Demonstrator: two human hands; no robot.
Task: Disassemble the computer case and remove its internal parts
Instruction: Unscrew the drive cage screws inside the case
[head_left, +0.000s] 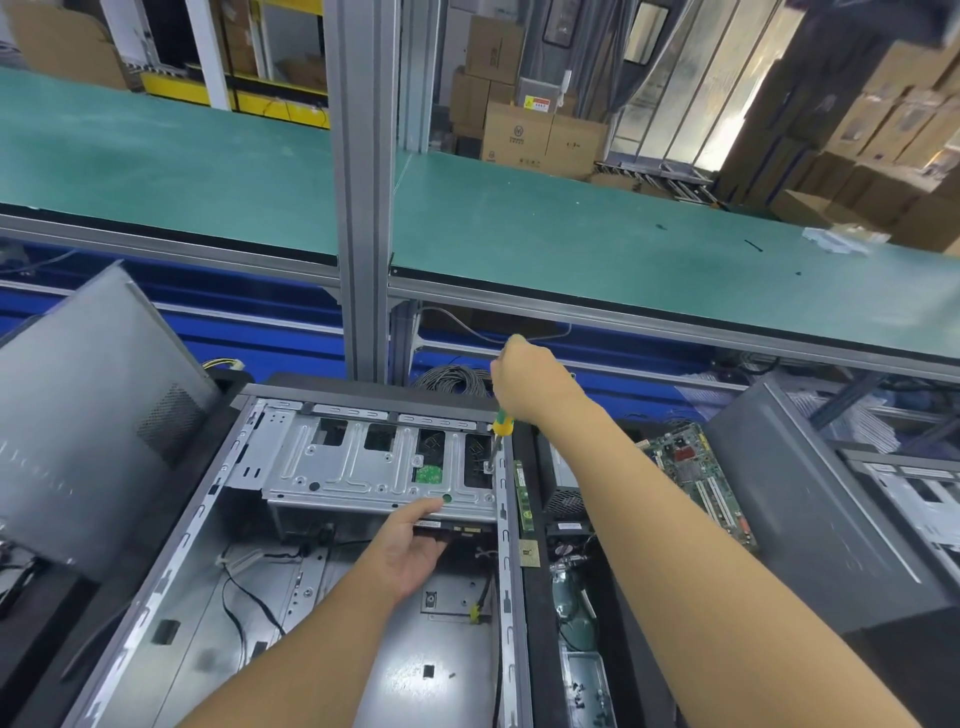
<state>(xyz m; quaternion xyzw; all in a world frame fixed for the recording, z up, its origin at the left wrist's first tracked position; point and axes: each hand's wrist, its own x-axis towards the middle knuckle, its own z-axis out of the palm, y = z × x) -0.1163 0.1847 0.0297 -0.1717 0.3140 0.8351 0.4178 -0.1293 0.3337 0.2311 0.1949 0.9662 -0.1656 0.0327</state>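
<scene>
Inside the open computer case (197, 613), lying on its side before me: drive cage (363, 467) at the far end. Right hand (524, 382) wrapped round screwdriver (501, 426), tip down at the cage's far right corner; the screw is too small to confirm. Left hand (410, 551) grips the cage's near lip, thumb on top, fingers curled under. Risk: the tip slips off, or the freed cage drops onto the black cables (244, 597) below if my grip slackens. Motherboard (698, 483) lies outside, right.

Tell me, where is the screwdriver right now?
In the head view, the screwdriver is just right of centre, in the right hand, tip down at the far right corner of the metal cage.
</scene>
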